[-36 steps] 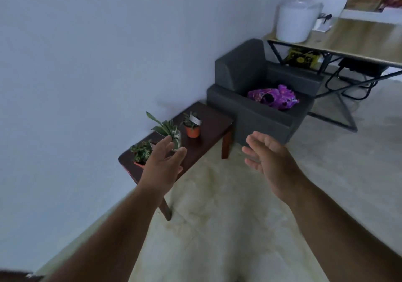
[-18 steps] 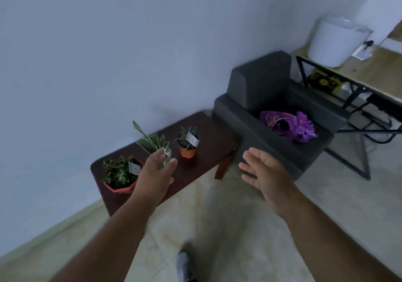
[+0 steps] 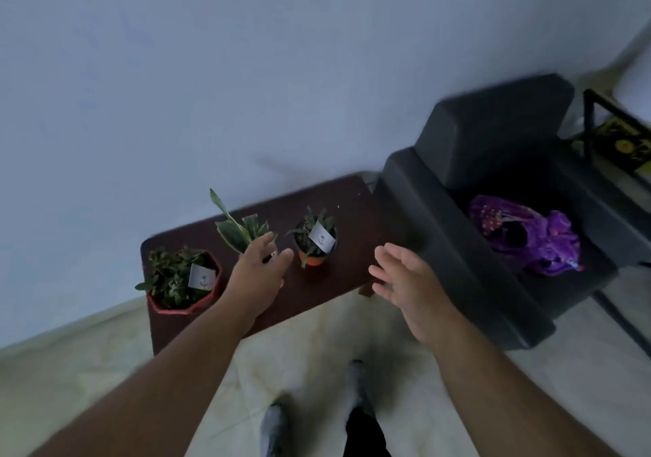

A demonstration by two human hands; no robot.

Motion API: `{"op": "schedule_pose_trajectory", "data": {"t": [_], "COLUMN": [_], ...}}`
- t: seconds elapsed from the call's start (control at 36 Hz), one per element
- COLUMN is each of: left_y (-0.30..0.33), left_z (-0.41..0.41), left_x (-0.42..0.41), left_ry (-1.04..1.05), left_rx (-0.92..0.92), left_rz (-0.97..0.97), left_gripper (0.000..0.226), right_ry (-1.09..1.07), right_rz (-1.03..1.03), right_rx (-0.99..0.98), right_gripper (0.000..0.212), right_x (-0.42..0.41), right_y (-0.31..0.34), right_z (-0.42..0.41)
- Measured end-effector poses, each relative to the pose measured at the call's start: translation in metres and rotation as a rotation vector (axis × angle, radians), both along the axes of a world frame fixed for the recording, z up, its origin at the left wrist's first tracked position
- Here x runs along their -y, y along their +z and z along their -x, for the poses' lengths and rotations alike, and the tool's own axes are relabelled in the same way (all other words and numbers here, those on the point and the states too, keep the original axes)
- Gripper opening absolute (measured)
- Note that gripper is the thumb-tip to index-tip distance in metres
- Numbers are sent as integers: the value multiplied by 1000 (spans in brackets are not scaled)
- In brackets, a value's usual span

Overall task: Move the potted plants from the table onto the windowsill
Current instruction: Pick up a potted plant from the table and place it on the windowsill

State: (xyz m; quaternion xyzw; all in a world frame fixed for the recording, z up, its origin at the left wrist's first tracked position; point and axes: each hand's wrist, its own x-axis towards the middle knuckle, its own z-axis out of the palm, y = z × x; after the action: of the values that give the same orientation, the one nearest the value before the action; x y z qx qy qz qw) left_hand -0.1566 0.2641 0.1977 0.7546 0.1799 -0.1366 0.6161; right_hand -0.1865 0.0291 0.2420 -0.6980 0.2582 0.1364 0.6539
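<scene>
Potted plants: three counted, all standing on the dark wooden tabletop [image 3: 352, 217] against the pale wall [image 3: 246, 68]. At the left end, a leafy plant in a red faceted pot [image 3: 183, 280] with a white tag. In the middle, a tall variegated plant [image 3: 239, 225], its pot hidden behind the left hand [image 3: 259, 273]. Toward the right, a small plant in an orange pot [image 3: 314, 241], also tagged.

Hands: two. The left hand's fingers [image 3: 278, 261] are curved partly apart around the middle plant's base; contact with the pot cannot be told. The right hand [image 3: 408, 287] is open, fingers spread, empty, over the tabletop's near right corner, apart from the orange pot.

Edges: the red faceted pot sits close to the tabletop's left and front edges. Bare tabletop lies right of the orange pot. A dark grey armchair [image 3: 493, 132] abuts the right end, carrying a purple bundle [image 3: 528, 238].

Floor [image 3: 88, 368]: pale tile, open in front; two shoes [image 3: 278, 428] visible below.
</scene>
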Motion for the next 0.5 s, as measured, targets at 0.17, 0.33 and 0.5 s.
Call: {"op": "schedule_pose_trajectory", "data": {"t": [0.17,0.33,0.5], "left_y": [-44,-105,-182], "left_z": [-46,-89,-114], "left_x": [38,61,69], "left_ry": [129,226,264], "left_rx": [-89,-187,-286], "left_rz": [-28,-73,-108], "left_gripper": [64,66,68], "right_ry": [115,202,237], "right_rz": [-40,-34,-1], "right_rx": [-84,-170,-234], "right_gripper": [64,63,63], "right_x": [26,44,44], "right_y": [-50,-115,-195], "right_z": [-74,-133,-181]}}
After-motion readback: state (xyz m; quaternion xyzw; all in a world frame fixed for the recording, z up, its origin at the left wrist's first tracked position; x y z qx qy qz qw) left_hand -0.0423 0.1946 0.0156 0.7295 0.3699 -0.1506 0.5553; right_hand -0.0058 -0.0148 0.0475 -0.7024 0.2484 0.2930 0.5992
